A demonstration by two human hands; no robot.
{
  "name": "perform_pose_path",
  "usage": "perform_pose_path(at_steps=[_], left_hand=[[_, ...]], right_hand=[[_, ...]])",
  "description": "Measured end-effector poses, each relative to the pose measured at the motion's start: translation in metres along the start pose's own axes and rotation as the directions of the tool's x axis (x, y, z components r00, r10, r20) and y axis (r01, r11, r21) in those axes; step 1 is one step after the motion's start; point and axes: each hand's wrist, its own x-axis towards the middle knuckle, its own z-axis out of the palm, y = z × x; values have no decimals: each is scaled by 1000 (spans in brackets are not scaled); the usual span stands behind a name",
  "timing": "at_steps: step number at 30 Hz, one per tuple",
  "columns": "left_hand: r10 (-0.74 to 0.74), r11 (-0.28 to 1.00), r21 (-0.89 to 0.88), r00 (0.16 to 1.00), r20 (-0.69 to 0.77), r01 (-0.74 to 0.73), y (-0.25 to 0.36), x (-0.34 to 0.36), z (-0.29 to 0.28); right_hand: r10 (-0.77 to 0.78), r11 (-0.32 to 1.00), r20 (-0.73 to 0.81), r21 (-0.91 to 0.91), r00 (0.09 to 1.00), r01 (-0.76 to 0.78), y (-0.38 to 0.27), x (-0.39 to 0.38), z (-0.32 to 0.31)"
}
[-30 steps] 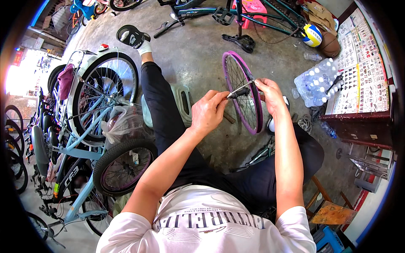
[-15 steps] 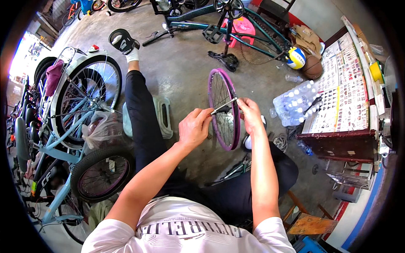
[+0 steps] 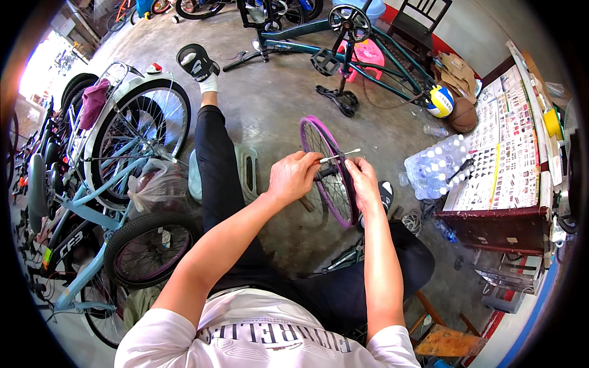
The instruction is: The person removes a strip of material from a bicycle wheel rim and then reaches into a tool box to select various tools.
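A bare bicycle wheel with a purple rim [image 3: 307, 138] and dark spokes stands tilted in front of me, no tyre on it. My right hand [image 3: 365, 183] is closed on the rim at its right side. Between the fingers of my left hand [image 3: 296, 176] is a slim silver wrench-like tool [image 3: 342, 154], its far end pointing right across the wheel. The tool's near end is hidden in my grip, and whether it touches the wheel I cannot tell. The dark hub [image 3: 325, 173] sits just right of my left hand.
An upturned dark green bicycle frame [image 3: 300, 46] lies ahead, near a pink stool [image 3: 368, 58]. Bottled water in a pack [image 3: 435, 165] stands by a cabinet [image 3: 491, 230] at right. Parked bicycles [image 3: 98, 184] and a tyred wheel [image 3: 153, 248] crowd the left.
The view has shifted, moving the surroundings rightward and down in the picture. Within my left hand's grip, the tool lies flatter, and the wheel leans more.
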Motion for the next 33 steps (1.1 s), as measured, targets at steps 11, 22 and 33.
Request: perform_pose_path(at_steps=[11,22,33], left_hand=[[-73,996,50,991,112,67,-2,26,-3],[-42,995,91,988,147,29,10,25,-12],[37,989,138,983,178,-62,13,27,-14]], right_hand=[[-113,979,-25,-172,993,107,6,-2,16],[-500,758,-132,-546,856,358,11,-10,49],[-423,776,-158,-572,892,266,11,-9,43]])
